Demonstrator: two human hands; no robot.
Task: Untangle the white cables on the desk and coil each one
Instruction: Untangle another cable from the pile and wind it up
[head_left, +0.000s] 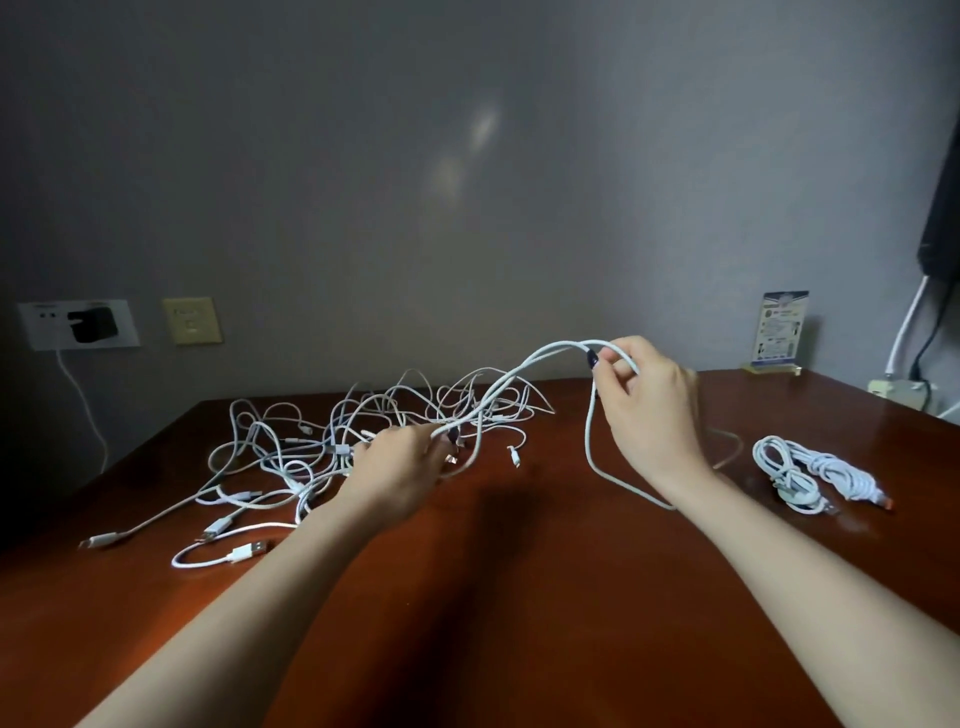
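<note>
A raised cable (519, 375) was held stretched above a reddish-brown counter (519, 597), between the middle and the centre right of the frame. The left grip (400, 462) was seen closed around the cable's lower stretch, fingers curled, at the right edge of the tangle of white cables (311, 447). Metal plug ends were seen just beside its fingertips. The right grip (649, 410) was held higher, with the cable pinched between thumb and forefinger where it bent over in an arch. From that pinch the cable was seen hanging down to the counter and passing under the wrist. Something small and dark showed at the pinch; what it was could not be told.

The tangle was spread over the counter's far left part, left of centre in the frame. It was made up of thin white leads crossed in many loose loops, with several loops standing up off the surface. A white USB plug (249, 551) with a metal tip was seen lying apart at the lower left of the heap. Two coiled cables (810, 475) were laid side by side at the right of the frame, well apart from the tangle, each wound into a tight bundle.

A black charger (91, 325) was seen plugged into a wall socket at the left edge. A printed card stand (779, 332) was set at the counter's far right.
</note>
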